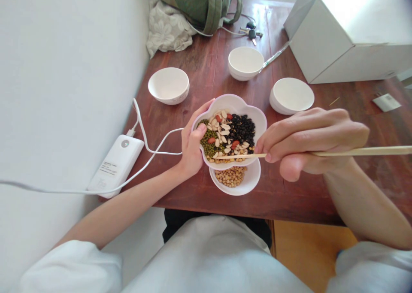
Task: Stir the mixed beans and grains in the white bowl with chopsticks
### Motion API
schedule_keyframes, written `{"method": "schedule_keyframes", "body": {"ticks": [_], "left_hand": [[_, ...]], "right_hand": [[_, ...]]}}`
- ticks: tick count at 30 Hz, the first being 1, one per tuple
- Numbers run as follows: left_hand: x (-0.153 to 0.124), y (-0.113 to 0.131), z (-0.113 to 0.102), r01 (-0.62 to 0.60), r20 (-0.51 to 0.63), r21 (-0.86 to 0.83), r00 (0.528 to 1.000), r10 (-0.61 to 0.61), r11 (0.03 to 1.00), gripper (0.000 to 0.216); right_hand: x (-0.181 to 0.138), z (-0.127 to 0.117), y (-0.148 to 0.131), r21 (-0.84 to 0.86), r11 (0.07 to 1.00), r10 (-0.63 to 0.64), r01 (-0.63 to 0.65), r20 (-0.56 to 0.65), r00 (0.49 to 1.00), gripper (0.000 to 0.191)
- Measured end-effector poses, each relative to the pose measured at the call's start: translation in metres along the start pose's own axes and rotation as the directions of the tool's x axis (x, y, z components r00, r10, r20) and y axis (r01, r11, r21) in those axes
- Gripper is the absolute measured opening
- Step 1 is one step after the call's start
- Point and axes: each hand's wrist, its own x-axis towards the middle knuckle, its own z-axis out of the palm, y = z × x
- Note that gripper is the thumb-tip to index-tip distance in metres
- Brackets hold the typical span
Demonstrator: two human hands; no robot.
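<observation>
My left hand [195, 143] grips the left rim of a flower-shaped bowl [230, 101], its thumb over the edge. Inside are black beans [241, 129], green mung beans [208, 146], pale peanuts [222, 125] with a few red-skinned ones, and yellow soybeans along the near side. Between the fingers of my right hand [317, 140] are wooden chopsticks [363, 151], whose tips reach into the near part of the bowl. Partly hidden under the flower-shaped bowl, a round white bowl [254, 183] holds soybeans [231, 176].
Three white bowls, at left [169, 86], middle [246, 63] and right [292, 95], stand farther back. A power bank [116, 166] with a white cable lies by the wall. Behind are a green bag [196, 5], keys [251, 33] and a large white box [331, 40].
</observation>
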Motion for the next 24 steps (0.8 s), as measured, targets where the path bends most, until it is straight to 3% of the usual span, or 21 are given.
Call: {"method": "schedule_keyframes", "body": {"ticks": [7, 14, 24], "left_hand": [[-0.0007, 0.0006, -0.001, 0.018, 0.003, 0.031, 1.0, -0.018, 0.999, 0.048], [-0.0022, 0.0012, -0.0012, -0.001, 0.035, 0.046, 0.999, -0.001, 0.999, 0.049], [-0.0027, -0.0003, -0.0008, 0.006, 0.021, 0.01, 1.0, -0.006, 1.0, 0.051]], "right_hand": [[-0.0019, 0.0054, 0.0002, -0.055, 0.998, -0.043, 0.042, -0.023, 0.999, 0.031], [-0.002, 0.002, 0.0014, 0.041, 0.997, 0.058, -0.058, -0.01, 0.998, 0.031], [-0.0007, 0.0004, 0.0029, 0.177, 0.981, 0.095, -0.085, -0.051, 0.994, 0.033]]}}
